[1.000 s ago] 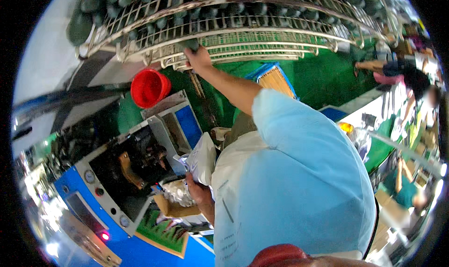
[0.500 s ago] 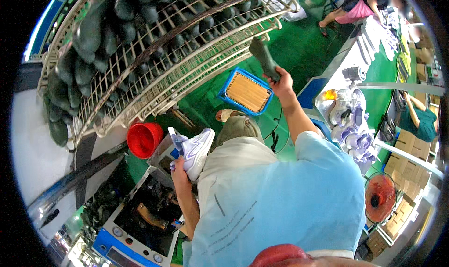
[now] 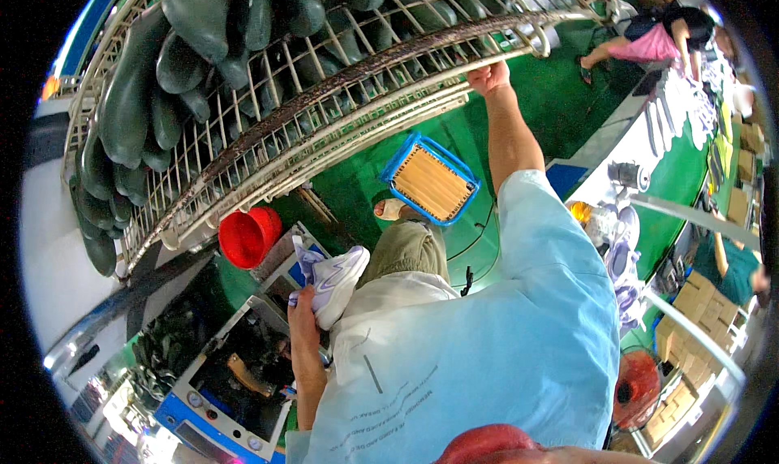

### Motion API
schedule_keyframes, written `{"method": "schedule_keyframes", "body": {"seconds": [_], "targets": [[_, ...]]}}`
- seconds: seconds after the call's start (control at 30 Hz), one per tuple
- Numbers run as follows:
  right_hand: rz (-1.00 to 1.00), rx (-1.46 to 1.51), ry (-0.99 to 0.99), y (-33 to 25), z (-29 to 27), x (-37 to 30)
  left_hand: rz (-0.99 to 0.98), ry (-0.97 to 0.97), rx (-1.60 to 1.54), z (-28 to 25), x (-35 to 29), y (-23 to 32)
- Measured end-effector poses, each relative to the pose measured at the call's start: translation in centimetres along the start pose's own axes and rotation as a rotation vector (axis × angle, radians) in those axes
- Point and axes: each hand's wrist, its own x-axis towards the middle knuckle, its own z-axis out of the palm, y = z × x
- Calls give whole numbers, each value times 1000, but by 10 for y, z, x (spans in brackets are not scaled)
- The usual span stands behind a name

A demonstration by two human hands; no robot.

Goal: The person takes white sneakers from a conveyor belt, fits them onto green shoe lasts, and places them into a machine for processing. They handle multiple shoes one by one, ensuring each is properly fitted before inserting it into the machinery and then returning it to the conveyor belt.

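My left hand [image 3: 303, 308] grips a white sneaker with purple trim [image 3: 341, 281] at the heel end, beside my left hip. My right arm stretches forward to the rim of the wire rack [image 3: 389, 54]. There my right hand [image 3: 491, 79] looks curled at the rack's front edge, its fingertips partly hidden by the wires. What it holds, if anything, does not show. Dark green shoe lasts [image 3: 126, 107] lie piled on the rack's top shelf, and lower shelves show beneath it.
A blue-rimmed crate with a wooden slatted top [image 3: 430, 180] stands on the green floor ahead. Left are a red bucket [image 3: 247, 237] and a machine with gauges [image 3: 207, 411]. On the right, sneakers [image 3: 623, 253] line a bench, near a red fan [image 3: 637, 389]. Other people work farther off.
My right hand has moved forward and up to the rack's edge; the dark shoe last it held is out of sight. The sneaker stays in my left hand. The rack looks nearer.
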Motion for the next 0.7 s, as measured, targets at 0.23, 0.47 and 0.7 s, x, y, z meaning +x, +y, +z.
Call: {"method": "schedule_keyframes", "body": {"seconds": [0.23, 0.47, 0.7], "targets": [[-379, -287, 354, 1, 27, 60, 18, 128, -65, -21, 1, -47], [-39, -626, 245, 80, -62, 38, -62, 181, -211, -37, -57, -57], [855, -1018, 269, 367, -30, -3, 204, 350, -851, -95, -139, -213]]}}
